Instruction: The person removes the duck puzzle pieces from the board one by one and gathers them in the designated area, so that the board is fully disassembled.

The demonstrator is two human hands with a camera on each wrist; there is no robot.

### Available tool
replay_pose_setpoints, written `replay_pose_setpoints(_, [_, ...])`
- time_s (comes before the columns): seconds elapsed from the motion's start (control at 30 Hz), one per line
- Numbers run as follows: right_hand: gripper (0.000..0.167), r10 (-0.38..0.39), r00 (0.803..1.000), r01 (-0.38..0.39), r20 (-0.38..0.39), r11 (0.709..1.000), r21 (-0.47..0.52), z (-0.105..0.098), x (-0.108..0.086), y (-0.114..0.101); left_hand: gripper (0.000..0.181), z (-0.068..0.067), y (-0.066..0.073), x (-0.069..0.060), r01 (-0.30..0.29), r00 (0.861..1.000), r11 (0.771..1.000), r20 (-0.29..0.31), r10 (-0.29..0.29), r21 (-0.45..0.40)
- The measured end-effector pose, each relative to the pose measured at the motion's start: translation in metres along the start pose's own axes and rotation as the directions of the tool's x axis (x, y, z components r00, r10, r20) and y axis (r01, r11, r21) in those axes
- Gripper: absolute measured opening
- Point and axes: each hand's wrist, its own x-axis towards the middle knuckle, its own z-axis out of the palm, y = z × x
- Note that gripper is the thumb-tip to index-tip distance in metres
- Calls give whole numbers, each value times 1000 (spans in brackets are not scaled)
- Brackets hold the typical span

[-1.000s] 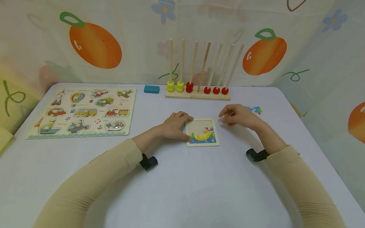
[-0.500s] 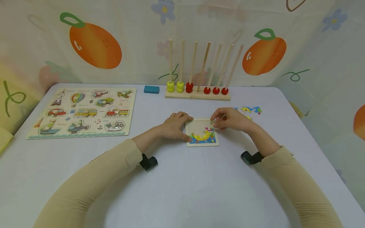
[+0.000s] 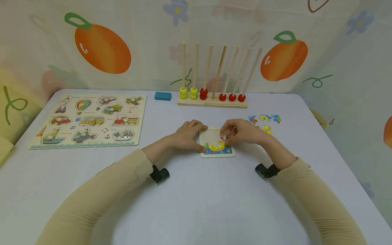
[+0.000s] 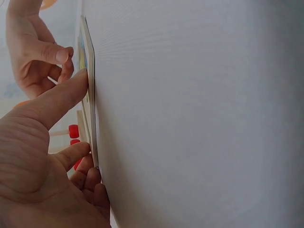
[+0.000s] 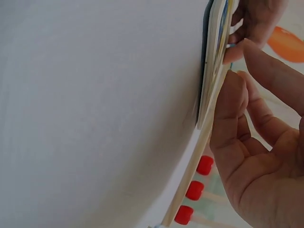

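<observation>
— So, where was your small wooden jigsaw tray (image 3: 211, 133)?

— It lay flat on the white counter (image 3: 190, 200), between your left hand (image 3: 187, 135) and your right hand (image 3: 245, 132). Your left fingers were spread apart, thumb and index finger touching the tray's left side. Your right fingers were bent over its right side; whether they pinched anything, you couldn't have told from these views.

— How would it have handled for you?

— Light and stiff, most likely, and apt to skid if you pushed it sideways. The rim looked the best place for you to steady it. The fitted pieces (image 3: 216, 147) covered its lower part, with bare backing above, and would probably have slipped out had you tipped it.

— And your loose jigsaw pieces (image 3: 264, 117)?

— They lay past your right hand, beyond the tray's right side. Being small and thin, they seemed best pinched by their edges.

— Did anything stand in your way?

— Chiefly your own hands, crowding the tray. The bead counting rack (image 3: 212, 103) and blue block (image 3: 163, 96) stood behind it, and the vehicle puzzle board (image 3: 137, 132) lay off to your left, all apart from the tray.
</observation>
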Motion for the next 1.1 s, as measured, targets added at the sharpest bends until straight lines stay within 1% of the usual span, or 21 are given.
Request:
replay_pose_setpoints(0.23, [40, 20, 999, -19, 27, 999, -39, 4, 1, -1, 82, 1, 0, 0, 0, 1000, 1000, 1, 0, -3])
replay_pose_setpoints(0.47, [41, 25, 999, -23, 40, 998, -54, 5, 0, -3, 83, 1, 0, 1, 4, 1000, 1000, 1, -4, -5])
replay_pose_setpoints(0.8, [39, 10, 1000, -8, 21, 992, -123, 8, 0, -4, 83, 1, 0, 0, 6, 1000, 1000, 0, -6, -6])
replay_pose_setpoints(1.1, [40, 23, 1000, -21, 14, 992, -121, 9, 0, -4, 82, 0, 0, 0, 7, 1000, 1000, 0, -7, -9])
